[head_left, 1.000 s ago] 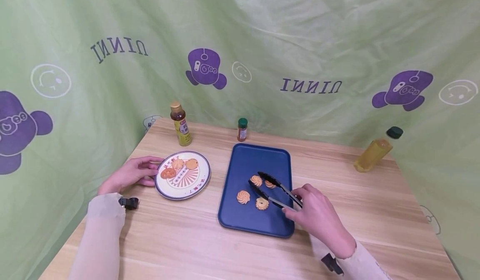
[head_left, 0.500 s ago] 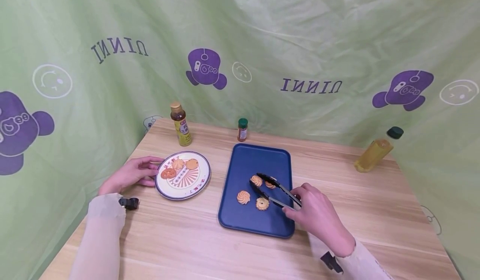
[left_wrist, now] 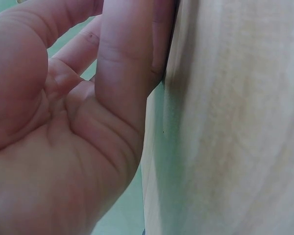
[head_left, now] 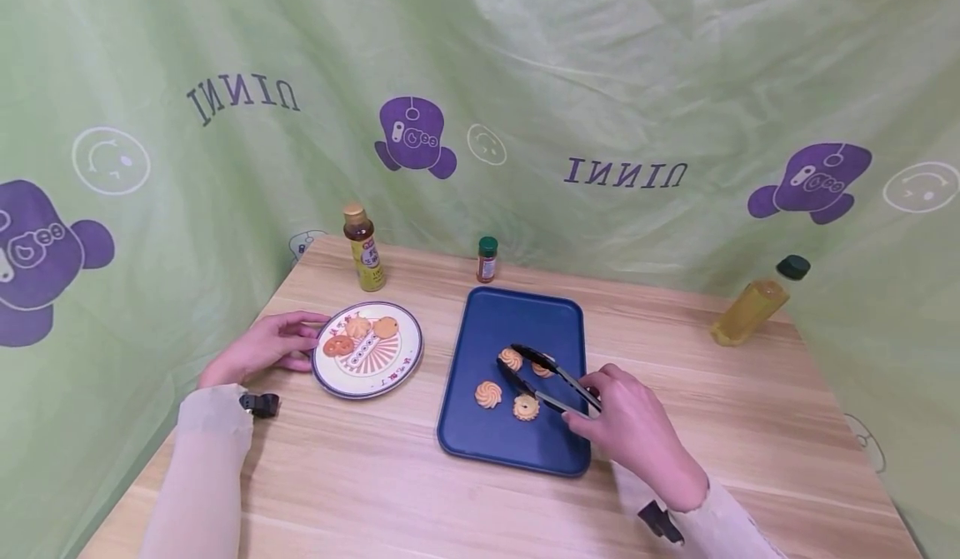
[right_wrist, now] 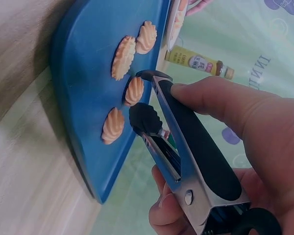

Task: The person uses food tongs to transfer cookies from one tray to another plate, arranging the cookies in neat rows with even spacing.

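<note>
My right hand [head_left: 633, 430] grips black tongs [head_left: 547, 373] by their handles. The tongs' two tips stand either side of a swirl cookie [head_left: 512, 359] on the blue tray [head_left: 517, 451]. In the right wrist view the same cookie [right_wrist: 134, 90] lies between the tongs [right_wrist: 186, 132] tips, which are still apart. Three more cookies lie on the tray nearby [head_left: 488, 393]. My left hand [head_left: 262, 346] rests on the table with relaxed fingers touching the left rim of a patterned plate [head_left: 390, 380] that carries three cookies [head_left: 358, 326]. The left wrist view shows only my left hand [left_wrist: 63, 137] at the table edge.
An amber sauce bottle [head_left: 363, 247] and a small green-capped spice jar [head_left: 487, 259] stand behind the plate and tray. A yellow oil bottle [head_left: 753, 301] leans at the far right. Green printed cloth surrounds the wooden table [head_left: 375, 476] on three sides.
The tongs' tips have drawn slightly closer about the cookie. My left hand stays by the plate.
</note>
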`<state>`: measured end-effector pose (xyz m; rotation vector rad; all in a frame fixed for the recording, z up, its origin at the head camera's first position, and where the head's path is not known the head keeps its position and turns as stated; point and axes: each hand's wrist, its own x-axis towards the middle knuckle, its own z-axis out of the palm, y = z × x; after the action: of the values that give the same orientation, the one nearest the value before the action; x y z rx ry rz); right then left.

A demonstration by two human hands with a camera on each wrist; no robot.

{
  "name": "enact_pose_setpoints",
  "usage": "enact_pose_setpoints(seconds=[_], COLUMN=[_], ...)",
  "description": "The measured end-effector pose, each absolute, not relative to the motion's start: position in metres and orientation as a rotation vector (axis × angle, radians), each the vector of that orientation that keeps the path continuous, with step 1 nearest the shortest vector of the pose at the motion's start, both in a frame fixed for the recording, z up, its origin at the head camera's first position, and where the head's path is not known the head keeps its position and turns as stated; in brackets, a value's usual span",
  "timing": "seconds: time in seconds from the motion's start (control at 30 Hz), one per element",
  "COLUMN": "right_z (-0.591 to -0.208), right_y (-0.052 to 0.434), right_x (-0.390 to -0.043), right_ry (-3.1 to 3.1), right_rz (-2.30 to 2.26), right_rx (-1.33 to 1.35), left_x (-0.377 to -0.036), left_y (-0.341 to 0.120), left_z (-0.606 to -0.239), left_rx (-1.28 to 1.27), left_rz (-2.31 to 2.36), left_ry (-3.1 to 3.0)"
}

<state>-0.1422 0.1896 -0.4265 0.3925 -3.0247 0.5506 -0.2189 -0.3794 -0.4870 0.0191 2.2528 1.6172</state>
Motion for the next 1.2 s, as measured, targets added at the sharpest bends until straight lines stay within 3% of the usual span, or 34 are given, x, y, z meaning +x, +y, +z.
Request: enact_pose_setpoints(seconds=[0.47,1.2], right_z=[-0.420,-0.427], right_y=[0.159,0.059], right_x=[-0.155,-0.166], right_ry=[-2.920,-2.897], right_rz=[0.562,0.716], right_rx=[0.508,0.791], left_x=[-0.217,-0.217], left_y=[-0.380,-0.378], left_z=[-0.484,-0.488], left_rx=[0.013,0.019], left_rz=[1.612,1.656], left_ry=[2.273,2.248])
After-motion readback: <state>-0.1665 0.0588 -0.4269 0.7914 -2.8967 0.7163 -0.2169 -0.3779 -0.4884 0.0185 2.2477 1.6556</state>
